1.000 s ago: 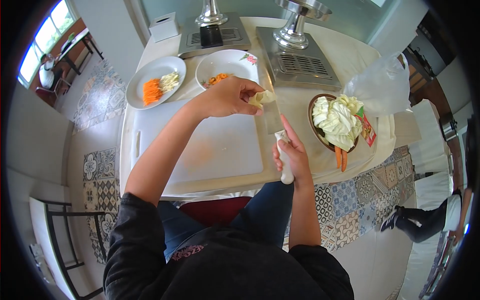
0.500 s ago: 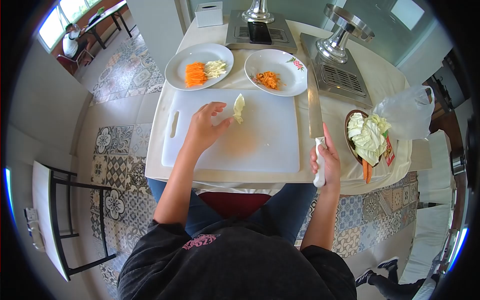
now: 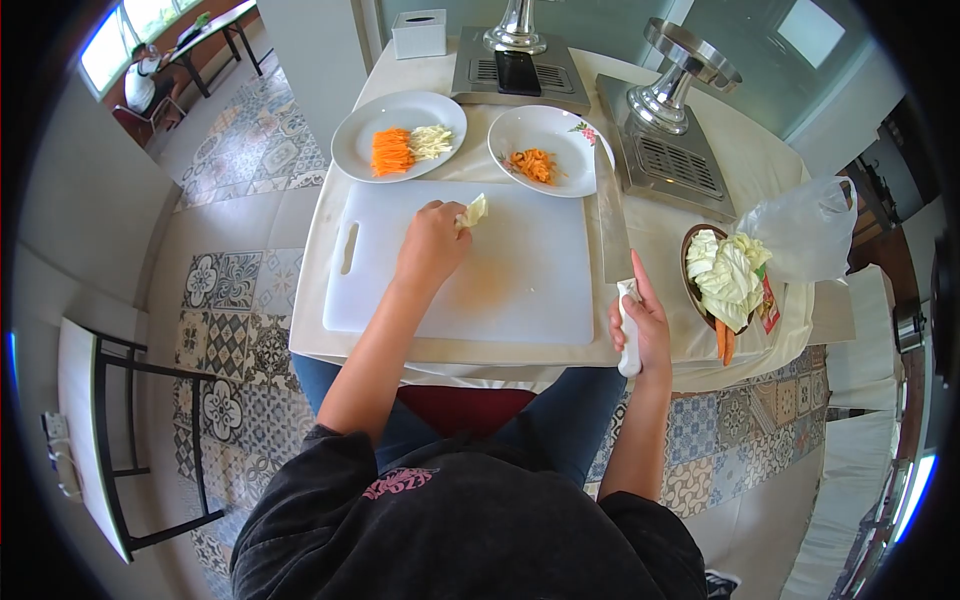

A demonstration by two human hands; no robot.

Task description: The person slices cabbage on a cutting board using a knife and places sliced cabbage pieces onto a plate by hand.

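My left hand (image 3: 436, 240) is closed on a small piece of cabbage leaf (image 3: 475, 211), over the upper middle of the white cutting board (image 3: 390, 300). My right hand (image 3: 645, 325) grips the white handle of a large kitchen knife (image 3: 613, 225) to the right of the board. The blade points away from me, its tip near the flowered plate (image 3: 585, 175), which holds orange scraps (image 3: 534, 165). On the oval plate (image 3: 350, 150) lie carrot strips (image 3: 391, 151) beside pale thin strips (image 3: 430, 142).
At right, a brown bowl (image 3: 688, 262) holds cabbage leaves (image 3: 728, 275) and carrots (image 3: 725, 343), next to a clear plastic bag (image 3: 815, 230). Two metal stands (image 3: 675, 155) and a phone (image 3: 518, 73) are at the back, with a white box (image 3: 419, 35). A person (image 3: 145, 80) sits far left.
My left hand has closed on the cabbage piece, which was lying on the board, and tilted it. The knife in my right hand has shifted slightly left, its blade turned broader to view.
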